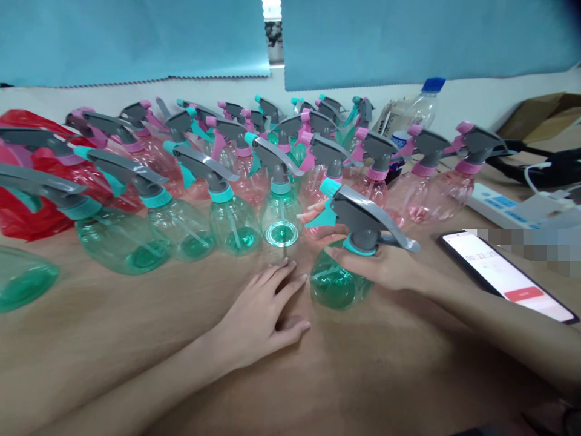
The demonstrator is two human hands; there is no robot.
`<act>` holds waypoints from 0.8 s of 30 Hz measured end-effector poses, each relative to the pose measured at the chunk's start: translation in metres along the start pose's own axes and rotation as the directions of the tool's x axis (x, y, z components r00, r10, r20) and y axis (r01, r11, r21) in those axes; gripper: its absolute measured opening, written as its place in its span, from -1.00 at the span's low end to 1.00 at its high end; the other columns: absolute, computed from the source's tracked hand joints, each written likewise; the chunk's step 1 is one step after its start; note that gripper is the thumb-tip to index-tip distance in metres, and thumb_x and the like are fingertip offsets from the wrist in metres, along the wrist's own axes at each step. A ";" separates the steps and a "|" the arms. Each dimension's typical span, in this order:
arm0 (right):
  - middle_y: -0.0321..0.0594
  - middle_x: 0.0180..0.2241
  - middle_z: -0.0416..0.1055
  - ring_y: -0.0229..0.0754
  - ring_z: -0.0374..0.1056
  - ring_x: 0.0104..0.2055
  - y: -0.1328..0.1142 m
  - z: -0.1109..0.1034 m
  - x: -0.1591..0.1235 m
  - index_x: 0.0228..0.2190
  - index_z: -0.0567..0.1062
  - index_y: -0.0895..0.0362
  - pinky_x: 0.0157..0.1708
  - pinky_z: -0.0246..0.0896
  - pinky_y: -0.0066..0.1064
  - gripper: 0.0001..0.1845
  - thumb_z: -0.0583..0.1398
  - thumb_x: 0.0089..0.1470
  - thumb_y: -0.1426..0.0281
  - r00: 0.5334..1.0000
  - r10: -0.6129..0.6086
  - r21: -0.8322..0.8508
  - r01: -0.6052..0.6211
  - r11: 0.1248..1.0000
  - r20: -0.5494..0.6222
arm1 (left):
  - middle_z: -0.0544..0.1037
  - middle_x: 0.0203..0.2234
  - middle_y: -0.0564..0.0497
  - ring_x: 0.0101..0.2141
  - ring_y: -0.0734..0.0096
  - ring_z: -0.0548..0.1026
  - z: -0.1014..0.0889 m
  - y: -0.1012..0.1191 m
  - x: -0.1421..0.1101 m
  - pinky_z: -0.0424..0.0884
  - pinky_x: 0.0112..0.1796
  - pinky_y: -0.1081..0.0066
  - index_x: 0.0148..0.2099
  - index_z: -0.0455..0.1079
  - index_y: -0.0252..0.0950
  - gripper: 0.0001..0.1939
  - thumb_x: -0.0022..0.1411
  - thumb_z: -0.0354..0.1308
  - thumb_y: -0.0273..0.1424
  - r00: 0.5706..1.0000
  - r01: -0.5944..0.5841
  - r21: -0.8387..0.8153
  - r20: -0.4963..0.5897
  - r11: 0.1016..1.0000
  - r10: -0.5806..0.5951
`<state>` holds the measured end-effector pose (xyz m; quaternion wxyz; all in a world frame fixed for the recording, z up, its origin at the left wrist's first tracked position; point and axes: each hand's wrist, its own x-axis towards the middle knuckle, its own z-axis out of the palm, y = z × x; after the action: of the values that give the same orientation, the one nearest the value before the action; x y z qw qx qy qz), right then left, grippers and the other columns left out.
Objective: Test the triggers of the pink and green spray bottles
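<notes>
My right hand (385, 263) is wrapped round the neck of a green spray bottle (336, 284) with a grey and teal trigger head, just right of centre. Its body rests on or just over the table; I cannot tell which. To its left my left hand (265, 309) lies flat on the wood with fingers stretched out, holding nothing. Beyond the fingertips, another green spray bottle (282, 212) stands in the front row. More green bottles, such as one spray bottle (233, 224) and one further left (181, 227), stand along that row.
Several pink spray bottles (420, 188) stand behind and to the right. A red plastic bag (36, 206) lies at far left. On the right are a phone (503, 275) with a running timer, a power strip (499, 203) and a cardboard box (540, 124). A blue-capped bottle (422, 106) stands behind.
</notes>
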<state>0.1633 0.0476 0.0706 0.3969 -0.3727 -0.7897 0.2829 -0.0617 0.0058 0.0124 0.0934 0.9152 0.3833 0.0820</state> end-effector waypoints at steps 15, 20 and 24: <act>-0.27 -0.40 0.52 -0.11 0.50 -0.33 0.001 0.003 -0.002 -0.40 0.41 0.05 -0.30 0.47 -0.26 -0.85 0.16 -0.10 0.48 0.998 0.020 0.048 -0.017 0.999 -0.064 | 0.16 0.26 -0.26 0.24 0.00 0.11 0.001 0.001 0.000 0.12 0.14 0.02 0.26 0.19 -0.36 -0.37 0.28 0.07 -0.08 1.000 0.003 0.012 0.005 1.000 -0.003; -0.29 -0.38 0.51 -0.14 0.48 -0.31 0.006 0.002 -0.003 -0.34 0.42 0.03 -0.30 0.46 -0.30 -0.79 0.16 -0.11 0.49 0.999 0.037 0.100 -0.033 0.994 -0.035 | 0.15 0.26 -0.26 0.24 0.00 0.11 0.001 0.000 0.000 0.13 0.14 0.02 0.27 0.17 -0.35 -0.37 0.29 0.06 -0.08 1.000 0.005 0.004 0.004 1.000 -0.005; -0.29 -0.34 0.51 -0.17 0.46 -0.30 0.006 0.003 -0.002 -0.26 0.44 0.02 -0.26 0.44 -0.29 -0.71 0.15 -0.10 0.50 1.000 0.006 0.129 -0.001 0.992 -0.031 | 0.16 0.26 -0.24 0.23 0.00 0.12 0.001 -0.001 0.000 0.15 0.13 0.00 0.27 0.17 -0.32 -0.39 0.29 0.06 -0.09 1.000 0.001 0.001 -0.006 1.000 -0.001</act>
<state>0.1642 0.0488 0.0637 0.4321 -0.3520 -0.7627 0.3282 -0.0618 0.0061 0.0115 0.0920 0.9148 0.3842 0.0844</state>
